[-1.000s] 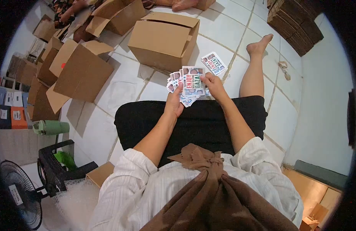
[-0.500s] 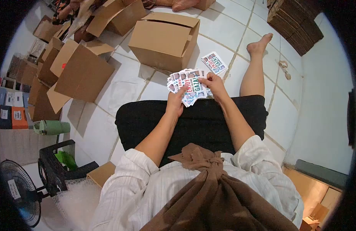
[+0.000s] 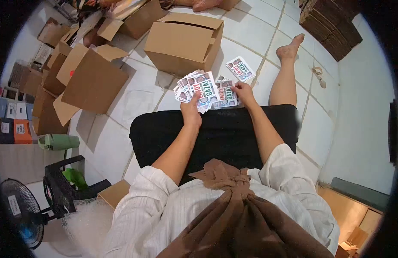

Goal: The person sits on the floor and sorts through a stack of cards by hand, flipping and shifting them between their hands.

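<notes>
A fanned stack of printed cards (image 3: pixel 198 88), white with red and green lettering and small face pictures, is gripped in my left hand (image 3: pixel 191 114), thumb on top. To its right, my right hand (image 3: pixel 245 94) pinches the right edge of another printed card (image 3: pixel 226 93) of the same design. More cards show around that one, just beyond the black cloth over my lap; whether they lie on the floor there is partly hidden. Farther off, a small pile of the same cards (image 3: pixel 240 69) rests on the white tiles.
A brown carton (image 3: pixel 182 43) stands just ahead. Opened cartons (image 3: pixel 93 81) crowd the left, near a green tumbler (image 3: pixel 59 142) and a black fan (image 3: pixel 20 215). Flattened cardboard (image 3: pixel 330 28) is stacked at the far right. My bare foot (image 3: pixel 290 47) extends forward on the right.
My left hand has moved slightly left with the fanned cards. My right hand has come away from that fan and is lower, at the edge of a separate card.
</notes>
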Demonstrator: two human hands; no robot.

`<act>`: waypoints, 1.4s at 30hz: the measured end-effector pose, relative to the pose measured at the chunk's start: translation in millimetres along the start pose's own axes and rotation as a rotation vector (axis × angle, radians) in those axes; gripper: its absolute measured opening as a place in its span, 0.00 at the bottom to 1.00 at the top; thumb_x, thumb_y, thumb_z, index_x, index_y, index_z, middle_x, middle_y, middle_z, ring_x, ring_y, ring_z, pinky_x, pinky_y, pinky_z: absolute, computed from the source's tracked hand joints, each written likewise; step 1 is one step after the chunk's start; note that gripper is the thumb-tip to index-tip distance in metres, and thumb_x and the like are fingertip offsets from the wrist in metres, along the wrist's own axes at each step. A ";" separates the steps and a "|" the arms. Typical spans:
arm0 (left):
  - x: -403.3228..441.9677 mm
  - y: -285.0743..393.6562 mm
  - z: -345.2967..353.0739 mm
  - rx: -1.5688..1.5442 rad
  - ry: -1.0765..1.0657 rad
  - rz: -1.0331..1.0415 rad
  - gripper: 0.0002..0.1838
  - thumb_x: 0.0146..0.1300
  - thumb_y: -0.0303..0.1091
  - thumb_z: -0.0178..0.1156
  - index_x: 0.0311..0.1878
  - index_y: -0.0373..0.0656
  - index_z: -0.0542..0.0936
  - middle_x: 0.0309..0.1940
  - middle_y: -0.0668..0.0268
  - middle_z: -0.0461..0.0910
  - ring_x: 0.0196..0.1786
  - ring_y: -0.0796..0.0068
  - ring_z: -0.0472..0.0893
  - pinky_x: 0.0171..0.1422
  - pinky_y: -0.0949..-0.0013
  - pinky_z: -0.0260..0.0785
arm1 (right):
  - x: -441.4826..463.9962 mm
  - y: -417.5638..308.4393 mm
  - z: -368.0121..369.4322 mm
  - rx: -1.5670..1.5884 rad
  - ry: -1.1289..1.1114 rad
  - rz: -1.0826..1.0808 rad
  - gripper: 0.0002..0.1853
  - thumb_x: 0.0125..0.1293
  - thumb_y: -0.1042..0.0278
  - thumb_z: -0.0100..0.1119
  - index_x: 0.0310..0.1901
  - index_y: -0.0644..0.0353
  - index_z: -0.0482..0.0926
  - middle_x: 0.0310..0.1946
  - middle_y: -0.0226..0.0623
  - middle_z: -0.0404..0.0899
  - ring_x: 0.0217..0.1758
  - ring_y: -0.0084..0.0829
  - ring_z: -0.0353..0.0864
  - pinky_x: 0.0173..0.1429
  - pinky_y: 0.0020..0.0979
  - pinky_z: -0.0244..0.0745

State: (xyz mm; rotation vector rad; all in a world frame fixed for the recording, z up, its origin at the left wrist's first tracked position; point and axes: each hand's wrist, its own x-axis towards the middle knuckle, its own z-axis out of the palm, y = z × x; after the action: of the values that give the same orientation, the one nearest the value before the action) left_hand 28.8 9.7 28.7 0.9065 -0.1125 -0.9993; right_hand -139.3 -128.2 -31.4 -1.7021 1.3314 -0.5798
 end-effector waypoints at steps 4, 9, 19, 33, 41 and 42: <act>-1.5 -1.4 -0.4 0.066 -0.024 -0.001 0.19 0.51 0.21 0.60 0.48 0.33 0.71 0.41 0.62 0.76 0.41 0.72 0.76 0.47 0.70 0.68 | -4.3 -3.0 7.7 -0.318 0.352 -0.200 0.15 0.51 0.59 0.62 0.35 0.62 0.78 0.25 0.44 0.75 0.31 0.41 0.75 0.40 0.35 0.70; -1.0 -3.8 0.5 0.096 -0.067 0.012 0.19 0.50 0.22 0.61 0.48 0.34 0.71 0.41 0.63 0.76 0.42 0.73 0.76 0.48 0.70 0.67 | -19.6 -50.9 4.8 0.229 0.099 -0.075 0.19 0.48 0.56 0.67 0.31 0.65 0.76 0.25 0.38 0.75 0.30 0.27 0.73 0.36 0.26 0.68; -1.3 -7.3 1.3 0.077 -0.039 -0.029 0.18 0.55 0.26 0.59 0.49 0.33 0.71 0.42 0.63 0.76 0.42 0.74 0.76 0.47 0.71 0.68 | -24.7 -54.0 11.7 0.313 -0.203 -0.095 0.09 0.57 0.67 0.58 0.28 0.65 0.78 0.21 0.28 0.74 0.23 0.16 0.69 0.27 0.20 0.63; 0.2 -2.4 -2.6 0.042 0.154 0.062 0.16 0.56 0.24 0.57 0.48 0.32 0.71 0.42 0.61 0.76 0.42 0.71 0.76 0.46 0.70 0.68 | -7.4 -15.4 -1.9 -0.211 -0.024 0.023 0.15 0.48 0.59 0.65 0.25 0.66 0.78 0.17 0.42 0.75 0.24 0.37 0.76 0.31 0.35 0.69; -4.0 -2.1 2.1 0.127 0.114 0.073 0.16 0.53 0.22 0.58 0.47 0.32 0.71 0.41 0.61 0.76 0.42 0.72 0.76 0.46 0.71 0.68 | -31.0 -65.4 11.2 0.126 0.096 0.026 0.17 0.50 0.58 0.64 0.31 0.65 0.77 0.23 0.38 0.74 0.28 0.30 0.73 0.33 0.30 0.67; -3.4 -2.3 1.6 0.132 0.081 0.065 0.16 0.53 0.22 0.59 0.47 0.32 0.72 0.41 0.62 0.76 0.41 0.73 0.76 0.46 0.72 0.68 | -35.4 -69.2 15.3 0.320 -0.049 0.085 0.16 0.50 0.58 0.64 0.29 0.66 0.77 0.22 0.36 0.73 0.26 0.26 0.71 0.31 0.29 0.65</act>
State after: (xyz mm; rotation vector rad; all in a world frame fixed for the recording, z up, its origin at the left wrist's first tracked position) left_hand 24.5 10.9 29.1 1.0565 -0.1405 -0.9017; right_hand -101.9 -86.6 24.6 -1.3850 1.1992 -0.6590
